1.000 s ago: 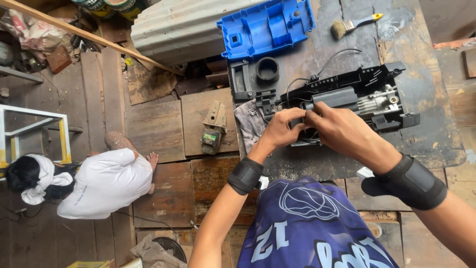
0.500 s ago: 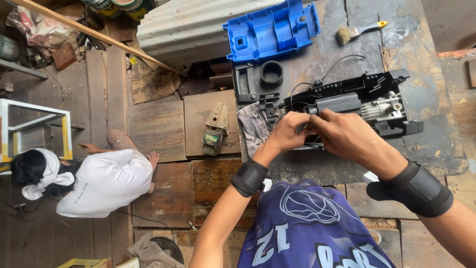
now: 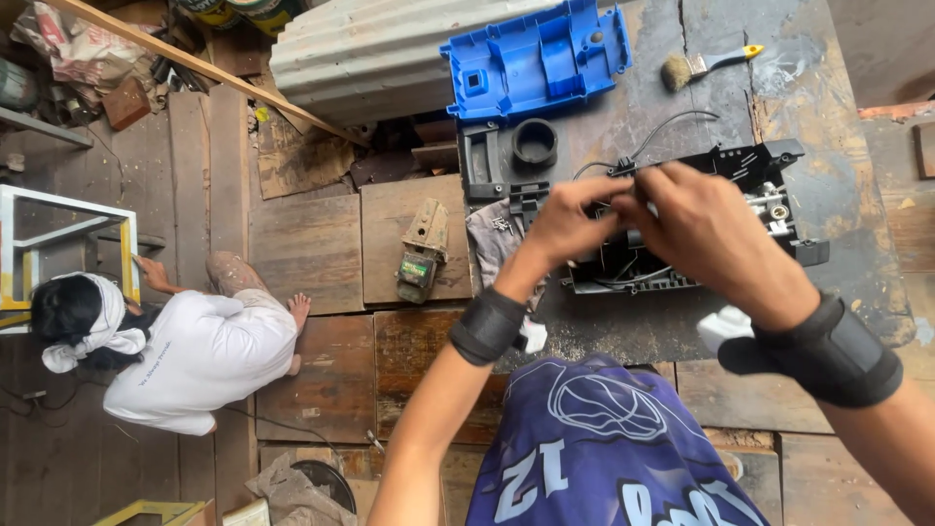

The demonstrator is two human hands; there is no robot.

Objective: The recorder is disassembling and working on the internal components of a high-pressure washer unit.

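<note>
The black plastic machine housing (image 3: pixel 682 229) lies opened on the dark, stained workbench top (image 3: pixel 828 107), its blue plastic cover shell (image 3: pixel 536 60) already off and set just beyond it toward the corrugated sheet, so the job looks, by my judgement, mid-way: casing apart, innards exposed, nothing closed up again. Over the housing's near-left end the left hand (image 3: pixel 565 222) and right hand (image 3: pixel 706 234) meet, fingertips pinched together on a small part or wire too hidden to name. Inside the housing sit black wires and a metal motor end; the blue shell holds nothing visible.
</note>
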